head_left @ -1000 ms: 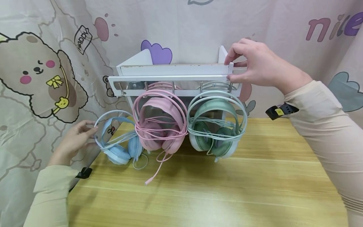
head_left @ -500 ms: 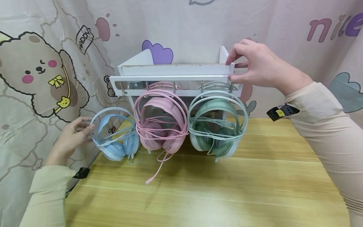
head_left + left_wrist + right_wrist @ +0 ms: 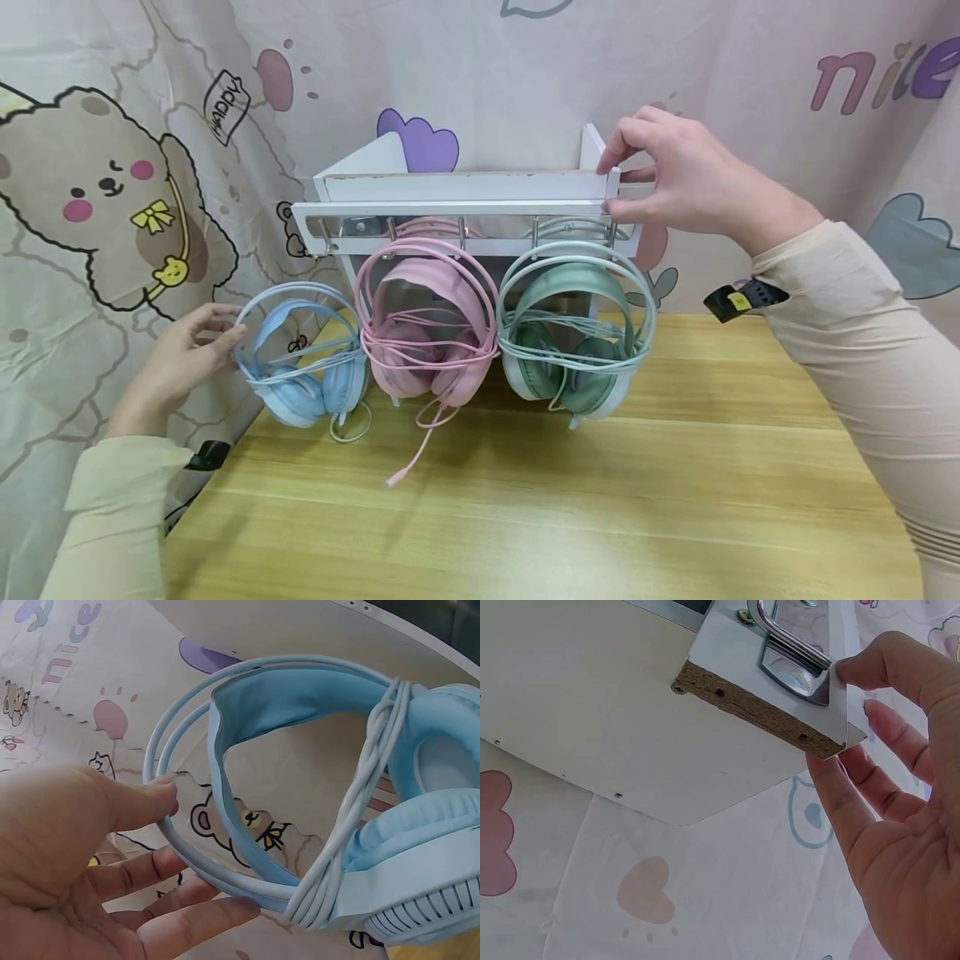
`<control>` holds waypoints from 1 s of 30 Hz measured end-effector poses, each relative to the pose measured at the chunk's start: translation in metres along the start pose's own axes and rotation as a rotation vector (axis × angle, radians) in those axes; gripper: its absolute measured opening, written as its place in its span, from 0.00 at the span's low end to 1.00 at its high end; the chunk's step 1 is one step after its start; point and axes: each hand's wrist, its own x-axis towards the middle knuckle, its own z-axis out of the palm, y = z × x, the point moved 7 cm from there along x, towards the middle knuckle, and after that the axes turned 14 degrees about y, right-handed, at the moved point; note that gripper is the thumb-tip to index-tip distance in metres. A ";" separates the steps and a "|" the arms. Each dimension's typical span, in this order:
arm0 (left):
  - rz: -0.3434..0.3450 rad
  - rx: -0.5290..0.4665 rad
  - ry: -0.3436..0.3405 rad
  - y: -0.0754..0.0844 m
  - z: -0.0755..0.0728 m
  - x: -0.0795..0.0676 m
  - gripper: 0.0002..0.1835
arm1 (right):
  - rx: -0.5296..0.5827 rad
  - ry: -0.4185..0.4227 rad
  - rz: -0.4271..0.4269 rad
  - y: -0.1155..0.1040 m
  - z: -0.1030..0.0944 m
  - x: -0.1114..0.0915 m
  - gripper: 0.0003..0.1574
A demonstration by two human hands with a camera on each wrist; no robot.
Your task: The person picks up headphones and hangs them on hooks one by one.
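Note:
Light blue headphones point(image 3: 296, 402) are in the air below the rack's left end. My left hand point(image 3: 176, 358) pinches the side of their headband between thumb and fingers, seen closely in the left wrist view point(image 3: 82, 847). A pale cable is wrapped across the blue headphones point(image 3: 292, 701). At the upper right, my right hand point(image 3: 675, 175) grips the right end of a white hook rack point(image 3: 465, 187). Bare chipboard shows on the underside of the rack point(image 3: 757, 716) in the right wrist view. Pink headphones point(image 3: 461, 379) and green headphones point(image 3: 596, 367) hang from the rack's metal hooks.
Beneath everything lies a wood-grain table point(image 3: 525, 517). A printed curtain point(image 3: 525, 67) closes off the back and left. The pink microphone boom point(image 3: 408, 467) dangles in front of the rack. A metal hook point(image 3: 326, 237) at the rack's left end carries nothing.
My left hand has drawn slightly leftward with the blue headphones, which have turned to face forward more. The right hand keeps its grip on the rack; pink and green headphones stay put.

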 end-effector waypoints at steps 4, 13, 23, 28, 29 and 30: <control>0.013 -0.032 -0.022 0.002 -0.005 -0.001 0.21 | 0.001 -0.001 0.000 0.000 0.000 0.000 0.19; 0.084 0.009 -0.054 0.005 -0.013 -0.001 0.21 | 0.010 0.007 0.015 -0.001 0.000 -0.001 0.19; 0.103 -0.037 -0.079 0.015 -0.022 -0.004 0.19 | 0.025 0.014 0.022 0.000 0.001 -0.002 0.19; 0.131 -0.067 -0.087 0.022 -0.026 -0.003 0.18 | 0.036 0.024 0.022 0.001 0.001 -0.002 0.19; 0.136 -0.074 -0.088 0.023 -0.028 -0.003 0.18 | 0.038 0.025 0.024 0.001 0.001 -0.002 0.18; 0.140 -0.079 -0.088 0.025 -0.029 -0.003 0.18 | 0.038 0.026 0.025 0.001 0.001 -0.003 0.18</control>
